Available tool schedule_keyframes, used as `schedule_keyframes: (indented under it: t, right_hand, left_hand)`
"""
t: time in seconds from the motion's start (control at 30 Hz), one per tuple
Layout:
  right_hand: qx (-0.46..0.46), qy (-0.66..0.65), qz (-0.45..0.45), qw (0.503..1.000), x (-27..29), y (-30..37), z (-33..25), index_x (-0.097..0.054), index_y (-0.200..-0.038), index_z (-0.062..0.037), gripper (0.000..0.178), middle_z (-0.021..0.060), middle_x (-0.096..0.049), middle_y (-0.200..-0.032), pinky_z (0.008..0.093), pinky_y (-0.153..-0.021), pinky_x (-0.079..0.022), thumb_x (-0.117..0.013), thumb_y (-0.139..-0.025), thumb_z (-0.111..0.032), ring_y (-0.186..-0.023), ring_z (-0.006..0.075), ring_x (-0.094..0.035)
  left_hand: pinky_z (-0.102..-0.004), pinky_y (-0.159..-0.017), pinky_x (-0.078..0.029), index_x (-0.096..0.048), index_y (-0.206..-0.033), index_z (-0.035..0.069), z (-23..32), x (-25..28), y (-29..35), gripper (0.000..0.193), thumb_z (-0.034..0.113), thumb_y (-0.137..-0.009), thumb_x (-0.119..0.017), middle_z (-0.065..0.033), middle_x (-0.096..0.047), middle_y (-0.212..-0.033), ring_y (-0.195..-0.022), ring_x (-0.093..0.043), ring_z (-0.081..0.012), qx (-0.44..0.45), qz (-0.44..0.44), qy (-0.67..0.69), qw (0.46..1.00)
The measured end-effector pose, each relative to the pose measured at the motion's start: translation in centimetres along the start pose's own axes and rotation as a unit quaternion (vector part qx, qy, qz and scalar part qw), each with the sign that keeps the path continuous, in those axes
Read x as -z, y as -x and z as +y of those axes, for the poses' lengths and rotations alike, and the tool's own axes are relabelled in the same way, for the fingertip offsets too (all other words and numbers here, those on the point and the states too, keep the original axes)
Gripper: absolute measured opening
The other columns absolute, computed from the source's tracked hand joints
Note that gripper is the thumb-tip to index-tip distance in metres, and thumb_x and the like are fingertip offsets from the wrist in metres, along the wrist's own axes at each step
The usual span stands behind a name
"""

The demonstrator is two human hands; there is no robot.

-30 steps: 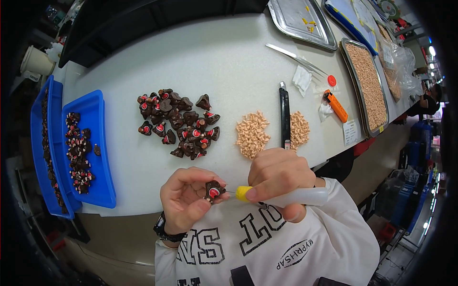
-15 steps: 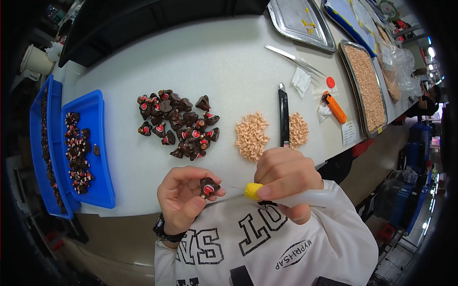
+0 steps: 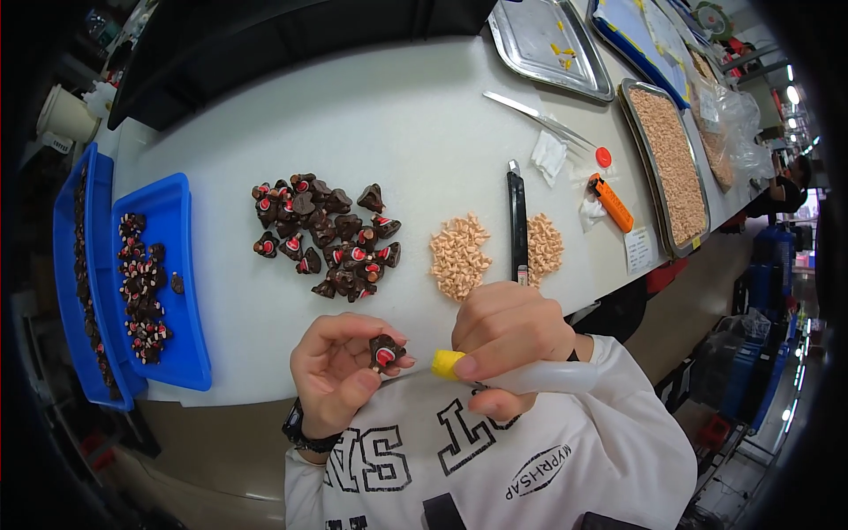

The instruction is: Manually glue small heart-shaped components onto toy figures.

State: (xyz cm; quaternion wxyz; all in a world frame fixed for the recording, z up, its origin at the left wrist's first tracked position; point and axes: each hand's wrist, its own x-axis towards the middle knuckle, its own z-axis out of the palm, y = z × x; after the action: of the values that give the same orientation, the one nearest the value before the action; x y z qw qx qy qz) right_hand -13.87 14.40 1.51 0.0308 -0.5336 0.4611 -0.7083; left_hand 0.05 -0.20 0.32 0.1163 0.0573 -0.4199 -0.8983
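Note:
My left hand point(image 3: 336, 371) pinches one small dark brown part with a red and white face point(image 3: 384, 352) just above the table's near edge. My right hand point(image 3: 511, 340) grips a pale squeeze tube with a yellow tip point(image 3: 449, 364); the tip points left at the part, a short gap away. A heap of the same dark parts point(image 3: 322, 234) lies on the white table point(image 3: 397, 132) beyond my left hand. Two small piles of tan pieces point(image 3: 459, 256) lie beyond my right hand.
Two blue trays point(image 3: 185, 353) holding more dark parts stand at the left. A black knife-like tool point(image 3: 517, 216) lies between the tan piles. An orange cutter point(image 3: 611, 203), a metal tray point(image 3: 548, 44) and a long tray of tan pieces point(image 3: 676, 163) sit at the right.
The tube's yellow tip has drawn slightly back to the right from the dark part. My left hand has turned the part a little between its fingers.

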Motion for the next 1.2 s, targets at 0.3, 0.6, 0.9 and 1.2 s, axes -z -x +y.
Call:
schedule_keyframes:
  t: [0.3,0.6,0.9,1.2]
  right_hand:
    - [-0.011,-0.002,-0.029,1.0,0.6,-0.2,-0.1,-0.057,-0.087,0.001,0.026,0.0079,-0.057,-0.056,0.0287,-0.039,-0.039,-0.065,-0.083,-0.024,-0.042,0.0199,-0.052]
    - [0.017,0.026,0.039,0.999,1.4,-1.3,-2.3,-0.062,-0.088,-0.0029,0.015,0.0096,-0.062,-0.069,0.0292,-0.049,-0.047,-0.066,-0.081,-0.015,-0.056,0.0241,-0.062]
    - [-0.224,0.487,-0.095,0.839,6.2,-1.1,-0.9,-0.057,-0.088,-0.0093,0.028,0.005,-0.058,-0.077,0.0361,-0.08,-0.04,-0.068,-0.064,0.0,-0.083,0.0266,-0.056]
    - [-0.219,0.477,-0.173,0.834,6.3,-2.0,-0.1,-0.052,-0.091,-0.0116,0.032,0.0027,-0.056,-0.075,0.0361,-0.086,-0.036,-0.066,-0.065,0.001,-0.083,0.0249,-0.051]
  left_hand:
    - [-0.0348,-0.083,-0.054,-0.045,-0.115,-0.007,0.1,-0.1,-0.1,0.037,0.004,-0.083,-0.061,-0.0219,-0.057,-0.106,-0.09,-0.063,-0.0229,0.005,-0.01,0.005,1.0]
    - [-0.0299,-0.071,-0.052,-0.047,-0.11,-0.005,0.1,-0.7,-0.3,0.038,0.013,-0.081,-0.064,-0.02,-0.057,-0.1,-0.079,-0.06,-0.0189,0.004,0.039,-0.049,0.998]
    - [-0.0246,-0.061,-0.049,-0.047,-0.106,-0.004,0.1,-1.1,-0.2,0.042,0.024,-0.081,-0.067,-0.0175,-0.058,-0.094,-0.069,-0.059,-0.0162,0.015,0.062,-0.087,0.994]
    - [-0.0312,-0.073,-0.052,-0.048,-0.108,-0.006,-0.1,-0.2,-0.1,0.036,0.011,-0.081,-0.063,-0.0195,-0.056,-0.101,-0.084,-0.06,-0.0202,0.001,0.025,-0.058,0.998]
